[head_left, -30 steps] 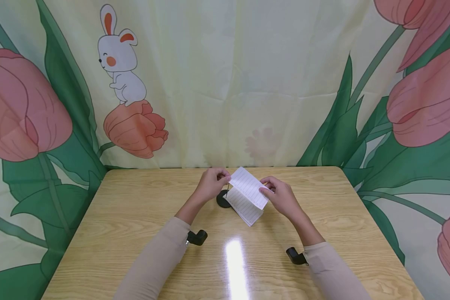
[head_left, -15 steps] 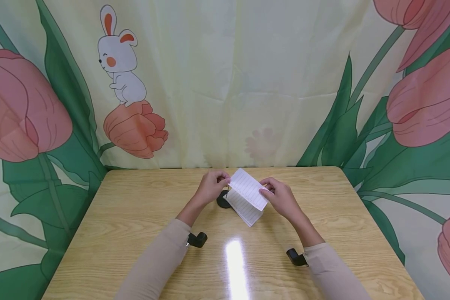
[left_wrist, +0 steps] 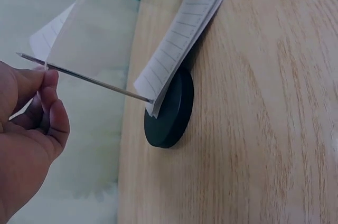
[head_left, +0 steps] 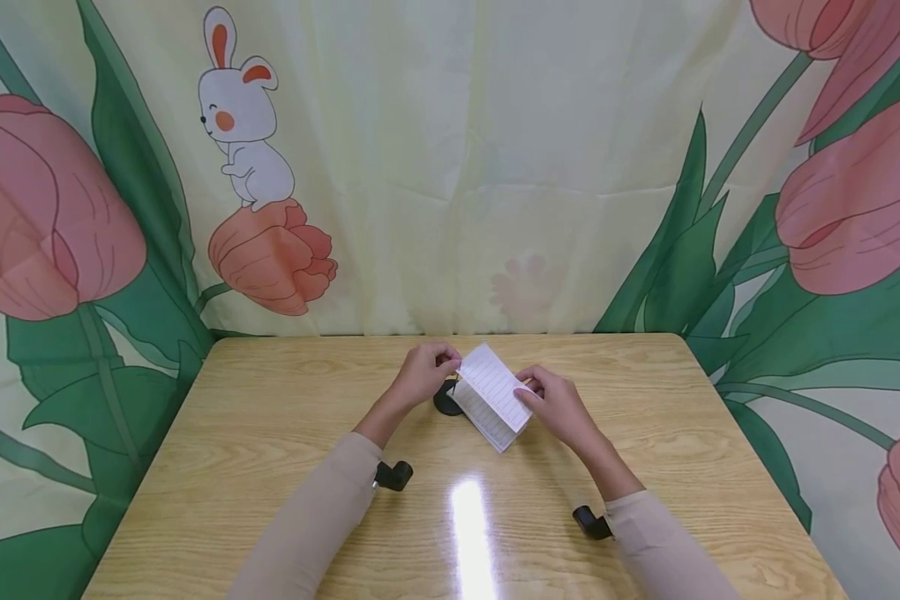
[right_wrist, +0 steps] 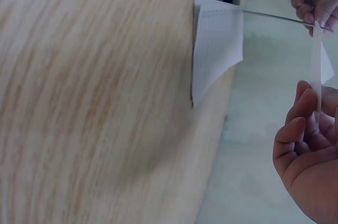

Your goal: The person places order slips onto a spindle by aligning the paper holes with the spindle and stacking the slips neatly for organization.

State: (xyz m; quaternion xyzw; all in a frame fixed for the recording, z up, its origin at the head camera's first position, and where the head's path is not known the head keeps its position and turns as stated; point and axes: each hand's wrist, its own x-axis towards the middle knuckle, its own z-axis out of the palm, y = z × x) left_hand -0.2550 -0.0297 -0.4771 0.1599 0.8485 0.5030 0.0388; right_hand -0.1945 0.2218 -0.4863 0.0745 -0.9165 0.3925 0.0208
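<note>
A bill spike stands on the far half of the table, a thin metal rod (left_wrist: 100, 82) rising from a round black base (left_wrist: 169, 118). Several lined paper slips (left_wrist: 182, 34) are skewered low on the rod, against the base. Higher up, near the rod's tip, another lined paper slip (head_left: 491, 382) is held level above them; the tip shows beyond it in the left wrist view. My left hand (head_left: 423, 372) pinches this slip's left corner right beside the rod. My right hand (head_left: 558, 402) holds its right end between thumb and fingers.
The wooden table (head_left: 285, 400) has a bright light reflection (head_left: 472, 533) near its front. A curtain (head_left: 435, 167) with printed tulips and a rabbit hangs behind the far edge. Black wrist cameras (head_left: 394, 476) sit on both forearms.
The upper paper slip has come down a little toward the stack, its right end shifting slightly nearer. My right hand has dropped slightly with it; the left hand has barely moved.
</note>
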